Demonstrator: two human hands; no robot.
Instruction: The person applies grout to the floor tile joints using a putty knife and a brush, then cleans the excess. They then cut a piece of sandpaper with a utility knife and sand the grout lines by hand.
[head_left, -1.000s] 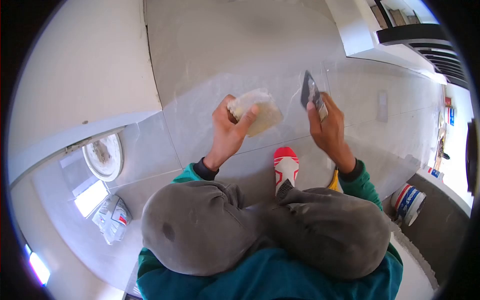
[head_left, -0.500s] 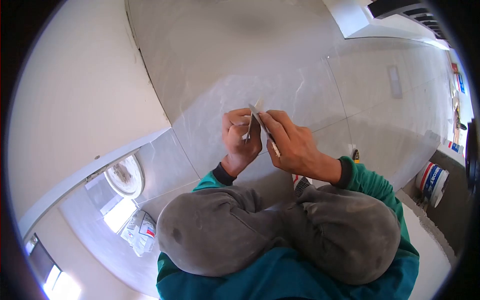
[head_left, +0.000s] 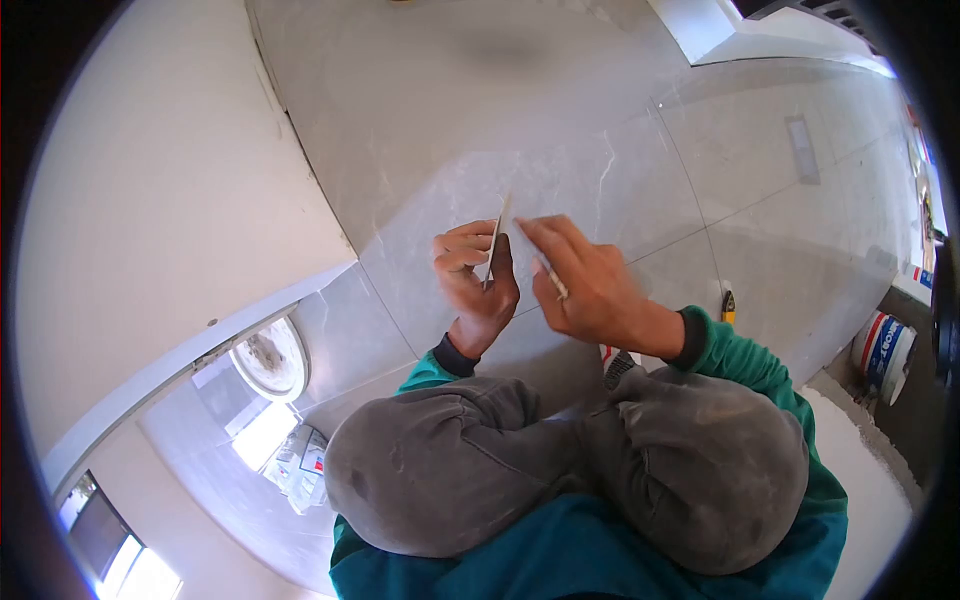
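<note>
Near the middle of the view, my left hand [head_left: 476, 282] is closed on a thin flat blade [head_left: 494, 252], seen almost edge-on and standing upright between thumb and fingers. Pale material shows at its top end. To the right, my right hand [head_left: 592, 282] grips a second thin tool [head_left: 553, 278] with whitish residue on its lower end. A small gap separates the two tools. Both hands are above the grey tiled floor [head_left: 560, 170], in front of my bent knees.
A round white bucket [head_left: 270, 360] and crumpled bags [head_left: 298, 462] are at the lower left, past a white panel [head_left: 190, 180]. A yellow-and-black tool [head_left: 729, 307] lies on the floor at the right. Farther right is a labelled bucket [head_left: 884, 350].
My hands have moved slightly apart, and the two tools that crossed at the top are now separated. The view has shifted a little, so the surroundings sit slightly differently.
</note>
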